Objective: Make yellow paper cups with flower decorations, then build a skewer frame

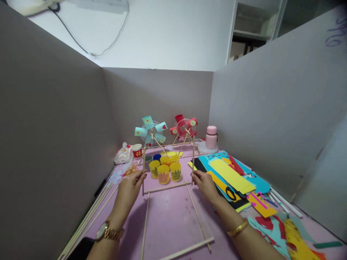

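Observation:
My left hand pinches the left upright of a thin wooden stick frame, and my right hand pinches its right upright. A crossbar links the two uprights near their lower ends. Running from near that bar towards me are a left stick and a right stick; whether they are joined to the bar I cannot tell. A thicker stick crosses the right one close to me. Behind the frame stand several yellow paper cylinders with leaf-like cutouts, plus a blue one.
At the back stand a light blue paper-cup wheel, a red one and a pink bottle. Coloured paper, black-handled scissors and scraps cover the right. Long sticks lie left. Grey partitions enclose the table.

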The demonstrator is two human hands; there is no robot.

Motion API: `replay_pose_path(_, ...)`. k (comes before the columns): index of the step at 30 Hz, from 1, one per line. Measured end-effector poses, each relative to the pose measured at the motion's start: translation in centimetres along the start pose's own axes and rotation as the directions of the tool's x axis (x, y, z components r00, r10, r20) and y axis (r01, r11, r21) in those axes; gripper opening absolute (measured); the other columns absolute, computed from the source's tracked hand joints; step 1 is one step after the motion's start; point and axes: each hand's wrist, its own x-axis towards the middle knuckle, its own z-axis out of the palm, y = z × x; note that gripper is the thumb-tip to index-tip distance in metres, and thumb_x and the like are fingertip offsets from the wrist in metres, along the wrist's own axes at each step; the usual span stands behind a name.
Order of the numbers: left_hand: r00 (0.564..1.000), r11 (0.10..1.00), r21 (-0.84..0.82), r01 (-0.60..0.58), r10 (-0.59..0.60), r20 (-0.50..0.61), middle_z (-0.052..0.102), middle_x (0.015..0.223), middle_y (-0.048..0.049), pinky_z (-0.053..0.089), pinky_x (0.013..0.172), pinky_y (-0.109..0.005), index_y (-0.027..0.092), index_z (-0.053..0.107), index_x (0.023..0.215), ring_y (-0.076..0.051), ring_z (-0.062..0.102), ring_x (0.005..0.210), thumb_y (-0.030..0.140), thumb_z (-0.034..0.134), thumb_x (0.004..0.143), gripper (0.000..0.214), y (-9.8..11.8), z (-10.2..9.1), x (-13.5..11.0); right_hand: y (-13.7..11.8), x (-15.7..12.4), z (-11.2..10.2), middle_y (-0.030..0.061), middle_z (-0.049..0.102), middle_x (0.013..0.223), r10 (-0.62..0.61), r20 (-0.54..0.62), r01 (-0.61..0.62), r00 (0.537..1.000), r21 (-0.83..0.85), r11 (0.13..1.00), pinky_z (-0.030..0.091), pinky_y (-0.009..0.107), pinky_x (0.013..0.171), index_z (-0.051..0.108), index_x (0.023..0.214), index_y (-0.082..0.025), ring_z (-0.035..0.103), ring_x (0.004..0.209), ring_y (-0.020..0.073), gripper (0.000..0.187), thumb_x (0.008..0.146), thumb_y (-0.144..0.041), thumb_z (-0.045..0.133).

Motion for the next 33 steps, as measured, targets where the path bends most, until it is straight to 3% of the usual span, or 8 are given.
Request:
replay_pose_path(7,1.000,1.000,0.009,0.024,-0.024,0.014,0.074,0.090,-0.0071,0.049,0.068,-0.028,0.019,0.067,0.100,-0.022,0.068,0.080,0.041,0.043,0.079,0.039,-1.4,1.1,0.1,1.2,0.2,1.1,0.0023,0.063,0.055,-0.005,0.037,0.005,0.999,0.005,1.000,0.040,0.024,0.055,0.062,0.063,-0.018,0.059,0.054,0.0163,0.030,0.083,-0.032,0.044)
replay_pose_path(17,0.998,0.999,0.006,0.033,-0.033,0.049,0.073,0.097,-0.0084,0.048,0.071,-0.029,0.018,0.066,0.104,-0.023,0.067,0.084,0.039,0.041,0.080,0.040,-2.0,1.8,0.2,1.9,0.2,2.1,0.0026,0.063,0.055,-0.029,0.059,0.031,0.998,-0.040,0.999,0.039,0.025,0.057,0.062,0.062,-0.019,0.057,0.054,0.0162,0.031,0.084,-0.032,0.043)
replay_pose_path(33,0.999,1.000,0.021,-0.022,0.022,0.032,0.073,0.096,-0.0054,0.047,0.073,-0.027,0.021,0.066,0.101,-0.020,0.067,0.086,0.036,0.041,0.084,0.034,-1.5,2.3,0.2,1.9,-0.1,2.5,0.0051,0.067,0.063,-0.023,0.108,0.031,0.994,-0.065,0.997,0.040,0.026,0.058,0.067,0.075,-0.018,0.060,0.061,0.0195,0.029,0.083,-0.033,0.043)
